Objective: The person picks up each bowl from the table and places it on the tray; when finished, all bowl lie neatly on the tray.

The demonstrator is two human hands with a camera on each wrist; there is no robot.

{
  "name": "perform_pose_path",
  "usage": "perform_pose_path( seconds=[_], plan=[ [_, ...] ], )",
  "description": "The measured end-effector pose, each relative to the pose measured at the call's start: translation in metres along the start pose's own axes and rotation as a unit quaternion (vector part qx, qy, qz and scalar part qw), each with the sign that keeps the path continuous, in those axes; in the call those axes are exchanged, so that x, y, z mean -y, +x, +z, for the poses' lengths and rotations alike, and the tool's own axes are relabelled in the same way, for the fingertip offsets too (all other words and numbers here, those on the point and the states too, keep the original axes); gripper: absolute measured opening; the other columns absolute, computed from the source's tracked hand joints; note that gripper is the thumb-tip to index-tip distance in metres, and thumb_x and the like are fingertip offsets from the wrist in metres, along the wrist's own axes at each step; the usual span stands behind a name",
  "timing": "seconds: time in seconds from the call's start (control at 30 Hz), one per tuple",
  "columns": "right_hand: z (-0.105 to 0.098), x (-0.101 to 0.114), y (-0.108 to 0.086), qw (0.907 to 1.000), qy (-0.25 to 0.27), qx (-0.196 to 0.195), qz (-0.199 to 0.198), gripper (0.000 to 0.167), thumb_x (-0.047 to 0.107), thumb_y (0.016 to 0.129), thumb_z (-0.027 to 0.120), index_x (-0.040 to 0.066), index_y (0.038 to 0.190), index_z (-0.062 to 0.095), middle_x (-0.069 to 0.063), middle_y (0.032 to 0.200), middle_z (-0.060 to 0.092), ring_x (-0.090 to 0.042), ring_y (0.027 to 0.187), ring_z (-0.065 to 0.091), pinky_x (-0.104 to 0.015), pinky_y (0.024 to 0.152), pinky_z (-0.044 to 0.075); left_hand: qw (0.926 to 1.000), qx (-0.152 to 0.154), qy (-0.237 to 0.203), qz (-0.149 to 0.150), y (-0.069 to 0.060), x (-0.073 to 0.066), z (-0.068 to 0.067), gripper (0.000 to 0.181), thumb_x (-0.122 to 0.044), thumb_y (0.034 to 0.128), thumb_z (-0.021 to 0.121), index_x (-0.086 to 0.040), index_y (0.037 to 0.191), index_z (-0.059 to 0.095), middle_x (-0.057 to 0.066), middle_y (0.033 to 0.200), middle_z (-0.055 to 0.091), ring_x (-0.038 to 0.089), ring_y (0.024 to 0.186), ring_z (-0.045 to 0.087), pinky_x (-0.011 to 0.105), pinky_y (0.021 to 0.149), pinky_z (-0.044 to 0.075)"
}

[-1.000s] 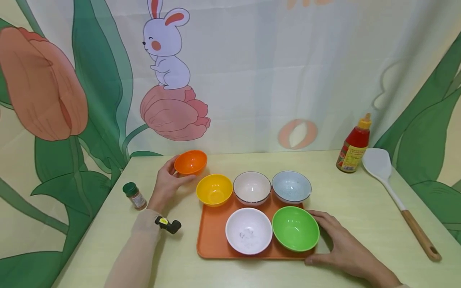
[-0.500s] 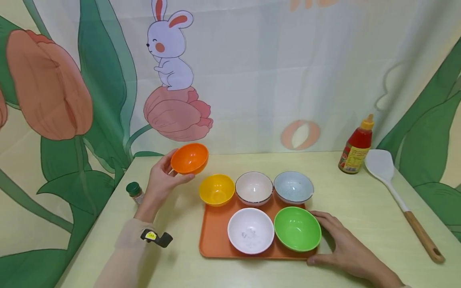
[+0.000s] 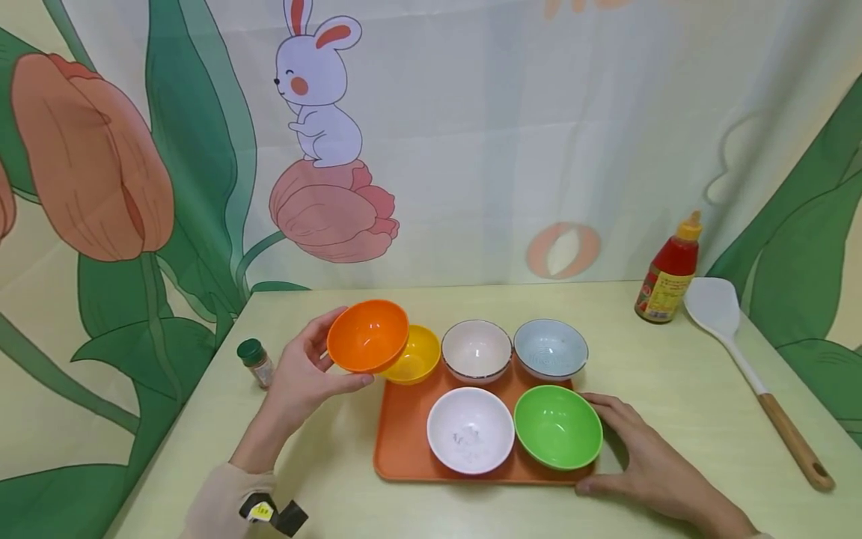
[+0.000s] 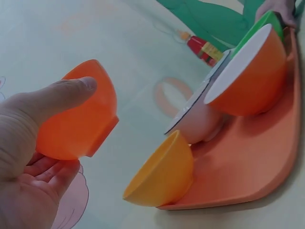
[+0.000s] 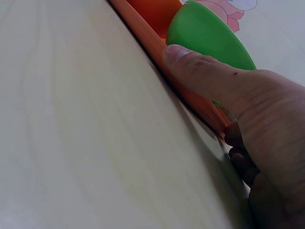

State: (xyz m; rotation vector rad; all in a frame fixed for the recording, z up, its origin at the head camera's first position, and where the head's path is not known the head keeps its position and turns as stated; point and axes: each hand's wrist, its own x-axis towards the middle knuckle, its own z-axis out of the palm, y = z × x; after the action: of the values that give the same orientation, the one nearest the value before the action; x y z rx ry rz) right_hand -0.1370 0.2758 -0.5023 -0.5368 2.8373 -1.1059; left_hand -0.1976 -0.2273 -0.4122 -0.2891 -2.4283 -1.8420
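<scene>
My left hand (image 3: 306, 370) holds an orange bowl (image 3: 368, 337) up off the table, its opening tilted toward the head camera. In the left wrist view the thumb lies on the outside of this bowl (image 4: 90, 114) and the fingers are under it. It partly covers a yellow bowl (image 3: 419, 358) at the back left of an orange tray (image 3: 397, 449). My right hand (image 3: 646, 468) grips the tray's front right corner, thumb on the front side, close to a green bowl (image 3: 559, 427). Some right fingers are hidden in the right wrist view.
Also on the tray are a white bowl (image 3: 470, 430), a dark-rimmed cream bowl (image 3: 477, 352) and a pale blue bowl (image 3: 551, 349). A green-capped spice jar (image 3: 256, 363) stands left. A red sauce bottle (image 3: 669, 273) and a white spatula (image 3: 717, 314) with wooden handle are right.
My left hand has lifted the orange bowl from the table at the back left, then brought it nearer and rightward, in front of the yellow bowl. The right hand has stayed put.
</scene>
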Motion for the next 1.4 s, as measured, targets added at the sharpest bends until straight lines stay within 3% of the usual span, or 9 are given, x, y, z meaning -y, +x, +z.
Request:
perform_pose_path(
  seconds=[0.1,0.37,0.5,0.7,0.87,1.07,1.4],
  plan=[
    [0.001,0.000,0.000,1.0000,0.001,0.003,0.003,0.116,0.076,0.070,0.095,0.016,0.160,0.055,-0.004,0.169,0.046,-0.042,0.158,0.041,-0.079,0.122,0.039,0.9997,0.019,-0.006,-0.012,-0.013,0.003,0.002,0.100,-0.011,0.0812,0.102,-0.016,0.165,0.048,0.002,0.161,0.057,0.027,0.148,0.054,0.037,0.120,0.053],
    [0.001,-0.002,-0.001,1.0000,-0.005,0.000,0.005,0.116,0.078,0.069,0.094,0.016,0.160,0.055,-0.004,0.169,0.046,-0.042,0.158,0.041,-0.079,0.122,0.039,0.9964,0.053,-0.034,-0.056,-0.038,0.023,0.010,0.103,-0.007,0.0739,0.105,-0.015,0.161,0.050,0.004,0.161,0.057,0.029,0.148,0.055,0.027,0.116,0.055],
    [0.000,-0.001,0.000,1.0000,-0.002,0.003,0.006,0.117,0.077,0.070,0.094,0.016,0.160,0.054,-0.004,0.169,0.045,-0.042,0.158,0.040,-0.079,0.123,0.039,0.9942,0.064,-0.030,-0.081,-0.047,0.035,0.014,0.104,-0.010,0.0716,0.107,-0.017,0.160,0.052,0.003,0.160,0.058,0.030,0.148,0.055,0.034,0.120,0.054],
    [0.000,-0.001,0.000,1.0000,-0.002,0.002,0.005,0.117,0.077,0.069,0.094,0.015,0.161,0.054,-0.005,0.169,0.045,-0.042,0.158,0.040,-0.079,0.122,0.039,0.9908,0.089,-0.022,-0.099,-0.053,0.049,0.021,0.102,-0.015,0.0709,0.108,-0.021,0.158,0.054,0.002,0.157,0.061,0.031,0.148,0.056,0.053,0.126,0.049],
    [0.000,-0.002,0.000,1.0000,0.000,0.000,-0.003,0.115,0.076,0.070,0.095,0.015,0.159,0.055,-0.005,0.168,0.046,-0.042,0.157,0.041,-0.079,0.122,0.039,0.9889,0.097,-0.020,-0.110,-0.055,0.053,0.028,0.100,-0.015,0.0704,0.109,-0.020,0.156,0.057,0.002,0.154,0.064,0.030,0.146,0.058,0.055,0.125,0.049],
    [-0.002,0.000,0.001,1.0000,0.003,-0.001,0.001,0.117,0.075,0.068,0.096,0.014,0.158,0.054,-0.009,0.167,0.048,-0.045,0.155,0.044,-0.079,0.122,0.039,0.9882,0.118,-0.004,-0.098,-0.056,0.055,0.032,0.102,-0.018,0.0696,0.109,-0.020,0.157,0.057,0.001,0.156,0.064,0.030,0.146,0.059,0.053,0.126,0.049],
    [-0.002,0.000,0.000,0.9999,0.001,0.003,0.010,0.118,0.076,0.068,0.096,0.014,0.159,0.053,-0.010,0.167,0.049,-0.045,0.155,0.044,-0.080,0.122,0.040,0.9881,0.124,0.017,-0.089,-0.058,0.060,0.034,0.117,-0.024,0.0643,0.112,-0.025,0.163,0.051,-0.006,0.164,0.057,0.025,0.156,0.050,0.053,0.134,0.036]
  ],
)
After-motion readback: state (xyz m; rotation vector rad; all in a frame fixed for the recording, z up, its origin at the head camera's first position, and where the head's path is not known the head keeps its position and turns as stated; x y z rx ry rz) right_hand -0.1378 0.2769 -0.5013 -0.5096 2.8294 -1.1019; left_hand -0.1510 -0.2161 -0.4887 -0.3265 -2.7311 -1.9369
